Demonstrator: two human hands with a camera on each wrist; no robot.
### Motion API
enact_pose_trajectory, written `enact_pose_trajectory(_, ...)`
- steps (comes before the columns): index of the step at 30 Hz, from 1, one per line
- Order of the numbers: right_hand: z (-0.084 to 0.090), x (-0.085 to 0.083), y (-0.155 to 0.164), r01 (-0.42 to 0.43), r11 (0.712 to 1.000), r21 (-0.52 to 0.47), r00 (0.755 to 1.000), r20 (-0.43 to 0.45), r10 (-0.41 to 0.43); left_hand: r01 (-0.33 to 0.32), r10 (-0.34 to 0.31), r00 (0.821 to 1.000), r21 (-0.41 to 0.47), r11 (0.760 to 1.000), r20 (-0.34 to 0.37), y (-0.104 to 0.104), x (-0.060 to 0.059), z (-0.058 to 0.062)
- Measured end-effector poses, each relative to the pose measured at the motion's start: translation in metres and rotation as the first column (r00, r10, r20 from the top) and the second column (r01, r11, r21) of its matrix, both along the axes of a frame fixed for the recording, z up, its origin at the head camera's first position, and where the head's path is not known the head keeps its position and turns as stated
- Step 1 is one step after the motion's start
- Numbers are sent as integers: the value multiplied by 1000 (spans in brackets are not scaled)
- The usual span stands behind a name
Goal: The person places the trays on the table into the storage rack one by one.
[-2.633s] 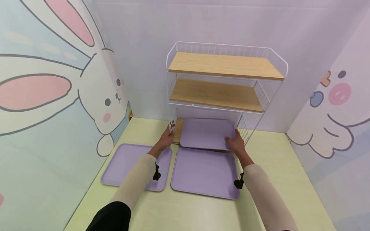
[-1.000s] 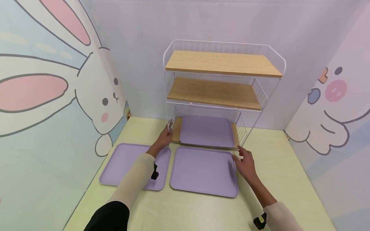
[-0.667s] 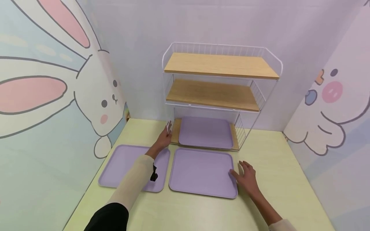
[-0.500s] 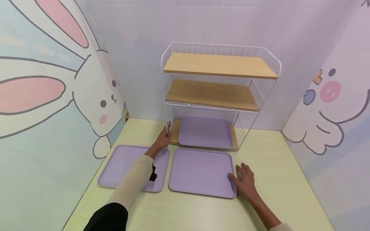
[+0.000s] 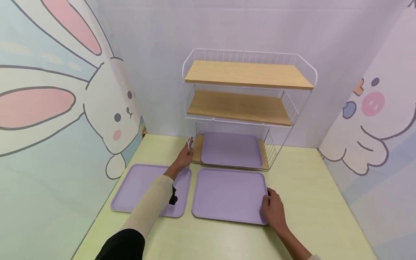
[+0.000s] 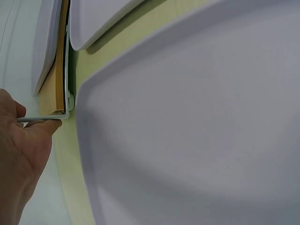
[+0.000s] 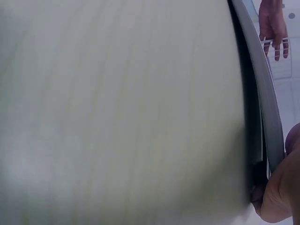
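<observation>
At the lower left side of a white wire rack with wooden shelves (image 5: 250, 74), my left hand (image 5: 185, 155) grips the wire frame. Its fingers pass through the wires in the right wrist view. My right hand (image 5: 273, 209) holds the right rim of a purple tray (image 5: 230, 196) in front of the rack, thumb on top and fingers below. A dark gap shows under that tray's edge in the right wrist view. Another purple tray (image 5: 231, 150) lies on the rack's bottom shelf.
A third purple tray (image 5: 143, 180) lies on the pale yellow table (image 5: 312, 202) at the left, partly beneath my left forearm. Cartoon-printed walls close in the left, back and right sides.
My right hand let go of the tray on the bottom shelf, came back toward me and took the front tray's right rim. That tray has shifted slightly. My left hand stayed on the rack.
</observation>
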State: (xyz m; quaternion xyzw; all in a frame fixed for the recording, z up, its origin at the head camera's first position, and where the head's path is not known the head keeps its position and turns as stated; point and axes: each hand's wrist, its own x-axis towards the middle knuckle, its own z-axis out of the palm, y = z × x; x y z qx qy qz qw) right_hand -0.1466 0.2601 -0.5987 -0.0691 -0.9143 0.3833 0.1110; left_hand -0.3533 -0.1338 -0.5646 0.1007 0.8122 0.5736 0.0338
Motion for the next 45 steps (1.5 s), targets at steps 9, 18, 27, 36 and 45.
enact_pose_trajectory(9,7,3,5,66,970,-232,979,201,-19,-10,10,1000,-15,1000,-16,0,-3,-1)
enact_pose_trajectory(18,10,3,2,119,850,-513,956,292,43,-4,4,1000,-4,1000,-10,0,-2,-1)
enact_pose_trajectory(27,13,4,2,128,793,-596,949,306,77,-13,13,1000,-5,1000,2,0,-1,-1)
enact_pose_trajectory(36,20,3,2,182,705,-685,952,302,47,-17,17,1000,-16,1000,-1,1,-2,-1)
enact_pose_trajectory(45,55,-8,10,198,693,-693,950,310,39,-17,17,1000,-16,1000,-11,1,-2,-2)
